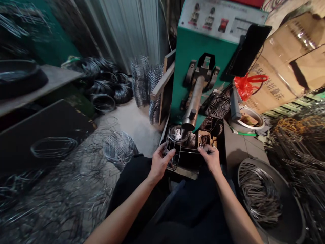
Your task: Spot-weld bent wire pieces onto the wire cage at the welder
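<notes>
- Below the green machine [200, 67], at its base, a wire frame [174, 150] is standing roughly upright, its long wires running top to bottom.
- Left hand [158, 164] is gripping the frame's left side, fingers curled around the wires.
- Right hand [210, 157] is pinching a thin wire [189, 151] lying crosswise toward the frame.
- A steel lever [194, 101] is hanging just above; wire piles are crowding both sides.

Two hands are seen, a left hand [159, 163] and a right hand [210, 156]. One wire frame [174, 149] is held. One green machine [203, 51], one small fan [218, 107] and one red bag [245, 85] are seen.
</notes>
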`<action>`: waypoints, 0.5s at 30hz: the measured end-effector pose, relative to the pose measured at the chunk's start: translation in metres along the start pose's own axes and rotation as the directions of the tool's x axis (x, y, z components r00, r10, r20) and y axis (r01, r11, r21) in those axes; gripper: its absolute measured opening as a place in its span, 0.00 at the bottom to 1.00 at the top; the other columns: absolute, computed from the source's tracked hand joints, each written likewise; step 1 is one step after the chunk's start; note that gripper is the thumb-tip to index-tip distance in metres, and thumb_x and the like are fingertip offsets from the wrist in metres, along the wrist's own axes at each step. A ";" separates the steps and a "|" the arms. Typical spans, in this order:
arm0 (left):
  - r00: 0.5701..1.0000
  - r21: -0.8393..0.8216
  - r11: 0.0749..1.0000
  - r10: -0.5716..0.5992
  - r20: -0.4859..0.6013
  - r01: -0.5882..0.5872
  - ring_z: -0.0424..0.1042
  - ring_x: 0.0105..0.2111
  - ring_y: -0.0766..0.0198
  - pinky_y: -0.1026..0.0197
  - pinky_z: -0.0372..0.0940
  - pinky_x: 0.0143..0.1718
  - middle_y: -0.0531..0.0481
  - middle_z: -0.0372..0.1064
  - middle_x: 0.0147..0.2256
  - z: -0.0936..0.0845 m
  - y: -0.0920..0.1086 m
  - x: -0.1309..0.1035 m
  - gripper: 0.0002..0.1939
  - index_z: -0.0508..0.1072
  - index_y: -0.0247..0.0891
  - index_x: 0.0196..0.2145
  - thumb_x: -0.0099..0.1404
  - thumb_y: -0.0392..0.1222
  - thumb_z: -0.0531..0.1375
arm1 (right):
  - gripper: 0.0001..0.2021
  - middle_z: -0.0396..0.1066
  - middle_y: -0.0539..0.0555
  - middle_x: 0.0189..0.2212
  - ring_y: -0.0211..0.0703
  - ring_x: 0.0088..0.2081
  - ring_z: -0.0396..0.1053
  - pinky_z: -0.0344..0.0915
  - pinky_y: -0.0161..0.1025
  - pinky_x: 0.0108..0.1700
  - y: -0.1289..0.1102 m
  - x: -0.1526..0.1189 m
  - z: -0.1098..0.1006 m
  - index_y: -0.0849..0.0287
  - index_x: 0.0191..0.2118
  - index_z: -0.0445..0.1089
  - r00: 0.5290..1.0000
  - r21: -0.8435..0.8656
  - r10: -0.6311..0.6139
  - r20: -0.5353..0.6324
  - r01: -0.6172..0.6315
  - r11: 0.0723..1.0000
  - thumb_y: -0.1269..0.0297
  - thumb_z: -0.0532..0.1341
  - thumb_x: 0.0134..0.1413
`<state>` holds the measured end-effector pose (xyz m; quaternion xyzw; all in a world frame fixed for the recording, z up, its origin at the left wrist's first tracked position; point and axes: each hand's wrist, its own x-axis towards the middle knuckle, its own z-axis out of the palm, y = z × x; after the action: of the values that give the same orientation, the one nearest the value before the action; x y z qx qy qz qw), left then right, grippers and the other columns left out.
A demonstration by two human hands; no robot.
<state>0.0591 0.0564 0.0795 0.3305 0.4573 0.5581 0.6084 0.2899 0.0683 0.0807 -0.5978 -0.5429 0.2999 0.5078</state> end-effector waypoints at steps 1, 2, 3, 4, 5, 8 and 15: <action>1.000 -0.003 1.000 0.004 -0.001 -0.004 0.59 0.17 0.73 0.66 0.66 0.15 0.60 0.60 0.25 0.001 0.000 0.002 0.40 0.68 0.34 0.59 0.53 0.53 0.73 | 0.30 0.47 0.44 0.18 0.34 0.23 0.46 0.46 0.35 0.26 0.000 0.001 -0.001 0.55 0.18 0.51 1.000 -0.002 0.003 0.007 -0.003 1.000 0.42 0.68 0.48; 1.000 -0.005 1.000 0.005 -0.003 -0.005 0.59 0.17 0.73 0.67 0.65 0.15 0.60 0.59 0.24 0.001 0.001 0.003 0.40 0.69 0.34 0.59 0.53 0.53 0.73 | 0.30 0.47 0.44 0.18 0.34 0.23 0.46 0.46 0.35 0.26 0.001 0.003 -0.001 0.56 0.18 0.51 1.000 0.000 0.008 0.015 -0.008 1.000 0.42 0.68 0.48; 1.000 -0.006 1.000 0.006 -0.004 -0.006 0.58 0.16 0.73 0.67 0.65 0.15 0.61 0.58 0.24 0.002 0.001 0.005 0.41 0.69 0.35 0.59 0.52 0.53 0.73 | 0.30 0.47 0.44 0.18 0.34 0.22 0.46 0.46 0.35 0.25 0.002 0.004 -0.002 0.56 0.18 0.51 1.000 0.005 0.016 0.023 -0.016 1.000 0.42 0.68 0.48; 1.000 -0.004 1.000 0.007 -0.004 -0.007 0.58 0.16 0.73 0.68 0.64 0.15 0.61 0.58 0.23 0.003 0.002 0.007 0.41 0.69 0.35 0.59 0.52 0.53 0.73 | 0.29 0.47 0.44 0.18 0.34 0.22 0.46 0.46 0.35 0.25 0.004 0.006 -0.002 0.56 0.18 0.51 0.999 0.013 0.023 0.030 -0.023 1.000 0.43 0.68 0.49; 1.000 -0.002 1.000 0.010 -0.005 -0.010 0.58 0.16 0.73 0.68 0.64 0.15 0.61 0.58 0.23 0.004 0.002 0.008 0.41 0.69 0.35 0.59 0.52 0.54 0.73 | 0.29 0.47 0.44 0.17 0.33 0.22 0.46 0.46 0.35 0.25 0.006 0.008 -0.003 0.56 0.18 0.51 0.999 0.023 0.028 0.033 -0.029 0.999 0.43 0.68 0.49; 1.000 0.003 1.000 0.016 0.005 -0.016 0.58 0.16 0.73 0.68 0.64 0.15 0.60 0.60 0.23 0.007 0.003 0.013 0.41 0.69 0.35 0.59 0.52 0.54 0.73 | 0.30 0.47 0.43 0.17 0.33 0.22 0.47 0.45 0.35 0.24 0.013 0.013 -0.004 0.55 0.19 0.50 0.998 0.046 0.043 0.042 -0.045 0.998 0.44 0.69 0.49; 0.999 -0.008 0.999 0.047 -0.002 -0.047 0.61 0.19 0.72 0.69 0.64 0.16 0.58 0.62 0.25 0.010 0.002 0.021 0.38 0.71 0.34 0.56 0.52 0.53 0.73 | 0.30 0.47 0.44 0.18 0.34 0.23 0.46 0.46 0.35 0.26 0.010 0.023 -0.005 0.55 0.18 0.50 0.999 0.017 0.027 0.045 -0.028 0.999 0.42 0.69 0.48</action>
<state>0.0673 0.0788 0.0808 0.3380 0.4477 0.5744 0.5961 0.3031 0.0900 0.0768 -0.5939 -0.5431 0.3251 0.4967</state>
